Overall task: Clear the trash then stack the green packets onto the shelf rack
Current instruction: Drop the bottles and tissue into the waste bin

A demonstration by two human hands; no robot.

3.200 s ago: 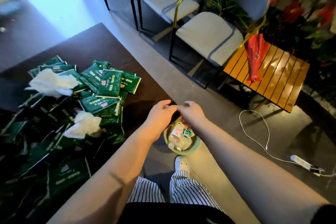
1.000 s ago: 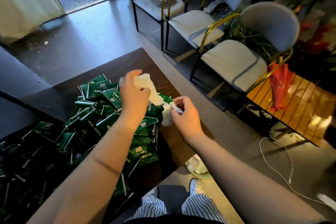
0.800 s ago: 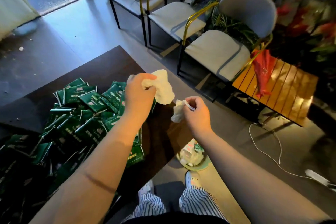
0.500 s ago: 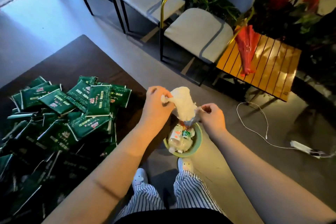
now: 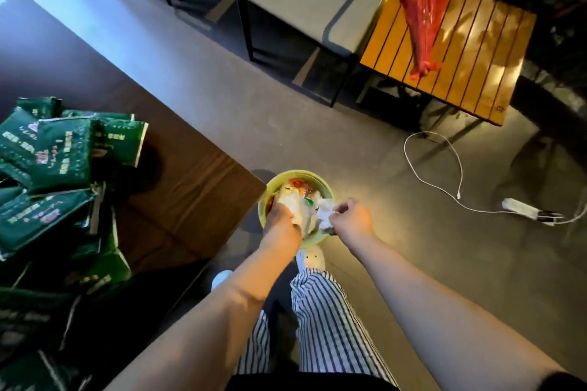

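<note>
Crumpled tissues (image 5: pixel 324 213) are at the bin (image 5: pixel 297 173); green packets (image 5: pixel 60 162) lie heaped.

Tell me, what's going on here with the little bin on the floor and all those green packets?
A person is clearing trash. Their left hand grips a white tissue wad down inside the yellow-green bin on the floor, which already holds other rubbish. Their right hand pinches a smaller tissue wad over the bin's rim. The green packets lie in a loose heap on the dark table beside it, none stacked yet.
</note>
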